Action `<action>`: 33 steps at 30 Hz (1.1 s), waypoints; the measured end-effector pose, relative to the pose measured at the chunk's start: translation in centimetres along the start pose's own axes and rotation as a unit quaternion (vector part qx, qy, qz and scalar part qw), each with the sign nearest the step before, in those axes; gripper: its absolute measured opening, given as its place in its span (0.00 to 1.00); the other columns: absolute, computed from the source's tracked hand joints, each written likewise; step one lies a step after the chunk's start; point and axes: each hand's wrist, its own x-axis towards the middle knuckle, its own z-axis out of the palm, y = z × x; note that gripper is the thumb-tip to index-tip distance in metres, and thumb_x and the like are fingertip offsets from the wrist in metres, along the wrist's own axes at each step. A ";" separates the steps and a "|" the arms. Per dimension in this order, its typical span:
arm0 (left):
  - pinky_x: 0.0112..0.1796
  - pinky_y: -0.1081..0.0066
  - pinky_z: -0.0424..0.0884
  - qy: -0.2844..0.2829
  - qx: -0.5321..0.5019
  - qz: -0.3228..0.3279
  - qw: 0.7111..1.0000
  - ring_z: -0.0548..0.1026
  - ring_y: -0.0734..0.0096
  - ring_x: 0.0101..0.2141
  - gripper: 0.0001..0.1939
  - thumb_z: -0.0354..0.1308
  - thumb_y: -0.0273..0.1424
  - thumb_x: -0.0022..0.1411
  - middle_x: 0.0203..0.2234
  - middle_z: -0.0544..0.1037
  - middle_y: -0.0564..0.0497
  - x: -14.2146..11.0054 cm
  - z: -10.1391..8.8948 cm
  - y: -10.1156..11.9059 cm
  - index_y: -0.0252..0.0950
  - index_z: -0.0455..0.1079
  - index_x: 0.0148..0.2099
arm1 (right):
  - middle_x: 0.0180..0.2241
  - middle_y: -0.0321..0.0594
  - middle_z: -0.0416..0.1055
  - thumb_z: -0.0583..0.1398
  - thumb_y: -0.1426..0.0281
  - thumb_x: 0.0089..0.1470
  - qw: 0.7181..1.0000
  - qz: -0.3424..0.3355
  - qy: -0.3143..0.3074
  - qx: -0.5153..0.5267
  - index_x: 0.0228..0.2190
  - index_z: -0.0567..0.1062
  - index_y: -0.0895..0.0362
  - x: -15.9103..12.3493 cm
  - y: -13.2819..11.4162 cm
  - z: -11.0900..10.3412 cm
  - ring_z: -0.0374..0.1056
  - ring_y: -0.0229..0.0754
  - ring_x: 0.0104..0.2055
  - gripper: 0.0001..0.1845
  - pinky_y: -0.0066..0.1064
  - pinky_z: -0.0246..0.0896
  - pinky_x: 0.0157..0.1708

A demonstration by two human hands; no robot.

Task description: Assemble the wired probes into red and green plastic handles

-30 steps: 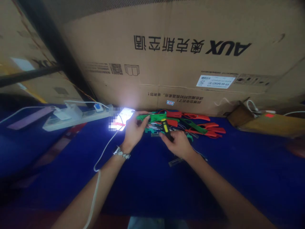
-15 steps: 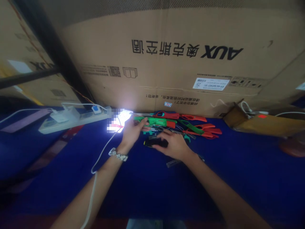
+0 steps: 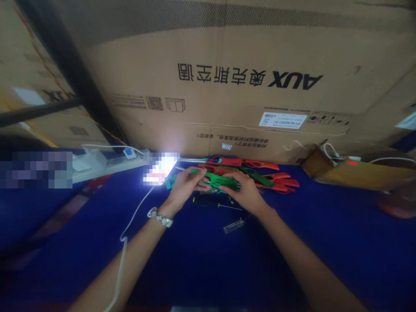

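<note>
My left hand (image 3: 183, 188) pinches the left end of a green utility lighter casing (image 3: 216, 180), thumb on top. At the casing's other end, my right hand (image 3: 248, 195) grips it with thumb and fingers. Just below lies a screwdriver (image 3: 204, 202), its black handle tipped with yellow. A clear plastic piece (image 3: 233, 226) rests nearer to me. Behind my hands is a red utility lighter (image 3: 227, 161) with a metal barrel. Red casing parts (image 3: 286, 184) and another green casing part (image 3: 260, 177) spread to the right. Small parts under my fingers are partly hidden.
A glowing, partly blurred-out device (image 3: 164, 168) stands left of my hands, its white cable (image 3: 125, 242) running past my left forearm. Farther left is a power strip (image 3: 120, 167). A large cardboard box (image 3: 221, 112) walls off the back. A small open carton (image 3: 357, 173) sits at right.
My right hand has let go of the screwdriver, which now lies on the blue cloth, and has taken hold of the green casing. Both hands now hold the casing, lifted from the pile.
</note>
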 end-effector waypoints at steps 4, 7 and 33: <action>0.33 0.61 0.81 0.115 0.121 0.119 0.979 0.80 0.68 0.27 0.12 0.63 0.37 0.61 0.35 0.80 0.48 0.7 -0.9 -0.3 0.35 0.69 0.42 | 0.41 0.42 0.80 0.69 0.64 0.52 0.999 0.046 0.016 -0.007 0.41 0.78 0.53 0.1 0.6 -0.4 0.75 0.49 0.45 0.14 0.43 0.66 0.49; 0.44 0.58 0.77 0.136 0.301 0.244 0.912 0.79 0.62 0.37 0.05 0.58 0.31 0.63 0.36 0.80 0.46 1.1 -2.5 0.3 0.35 0.72 0.39 | 0.41 0.44 0.80 0.68 0.63 0.53 0.997 0.066 0.044 -0.018 0.40 0.78 0.56 1.0 1.4 -0.7 0.75 0.49 0.43 0.14 0.42 0.67 0.47; 0.48 0.54 0.65 -0.025 0.622 0.297 0.724 0.73 0.51 0.46 0.09 0.57 0.28 0.65 0.45 0.80 0.46 1.1 -2.9 -0.4 0.40 0.75 0.46 | 0.38 0.44 0.72 0.62 0.69 0.57 0.984 0.050 -0.045 -0.166 0.35 0.76 0.55 -0.3 1.0 -0.4 0.69 0.50 0.45 0.04 0.41 0.63 0.47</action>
